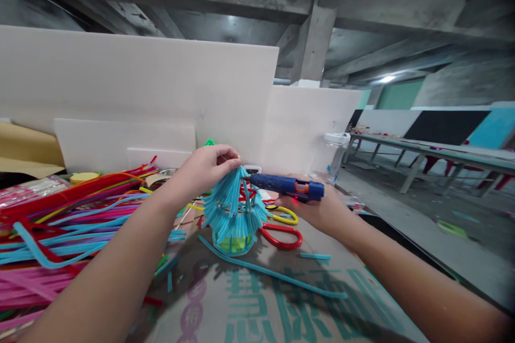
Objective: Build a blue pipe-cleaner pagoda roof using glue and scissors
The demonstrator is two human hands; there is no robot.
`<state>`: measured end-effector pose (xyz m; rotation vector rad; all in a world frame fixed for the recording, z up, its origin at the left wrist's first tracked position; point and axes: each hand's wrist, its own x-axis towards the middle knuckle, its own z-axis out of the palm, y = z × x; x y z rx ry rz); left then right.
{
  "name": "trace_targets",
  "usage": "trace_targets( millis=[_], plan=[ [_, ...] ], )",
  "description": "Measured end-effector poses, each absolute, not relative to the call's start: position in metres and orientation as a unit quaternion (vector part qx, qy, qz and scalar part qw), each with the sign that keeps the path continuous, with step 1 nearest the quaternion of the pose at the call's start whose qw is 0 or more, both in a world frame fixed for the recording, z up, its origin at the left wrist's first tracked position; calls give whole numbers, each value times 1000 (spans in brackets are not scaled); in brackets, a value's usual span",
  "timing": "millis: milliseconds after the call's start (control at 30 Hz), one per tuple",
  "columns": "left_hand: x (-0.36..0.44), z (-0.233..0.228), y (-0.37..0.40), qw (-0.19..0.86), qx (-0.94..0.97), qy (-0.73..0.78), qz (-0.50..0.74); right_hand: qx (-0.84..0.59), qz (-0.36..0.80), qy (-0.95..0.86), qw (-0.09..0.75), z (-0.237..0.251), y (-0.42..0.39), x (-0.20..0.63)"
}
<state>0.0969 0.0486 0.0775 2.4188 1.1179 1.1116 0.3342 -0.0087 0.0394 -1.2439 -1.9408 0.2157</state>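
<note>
Watching this feed from my end: the left hand (pixel 205 169) is pinched shut on the gathered top of a light blue pipe-cleaner bundle (pixel 233 209) that fans down over a small clear cup with something green inside (pixel 234 244), and the right hand (pixel 317 209) is wrapped around a blue hot glue gun with an orange trigger (pixel 287 186), nozzle pointing right at that pinched top. If it were me, I'd keep the fingers (pixel 229 161) just above where the nozzle lands, since hot glue on skin is no fun, and hold the bundle steady so the strands don't splay. The bundle sits between the two hands, touching the left one, with the gun tip just beside it. Just behind the bundle lie red-handled scissors (pixel 281 236) and yellow-handled ones (pixel 285 217). To the bundle's left there's a big heap of loose pipe cleaners in red, pink, blue (pixel 60 225). In front of it a single blue strand (pixel 277 276) lies across the printed cardboard sheet (pixel 281 311) covering the table.
</note>
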Motion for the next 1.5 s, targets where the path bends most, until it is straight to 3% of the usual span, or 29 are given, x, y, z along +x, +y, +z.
trace_targets(
  millis=[1500],
  plan=[
    [96, 81, 43, 138, 821, 397, 387, -490, 109, -762, 408, 36, -7, 334]
  ],
)
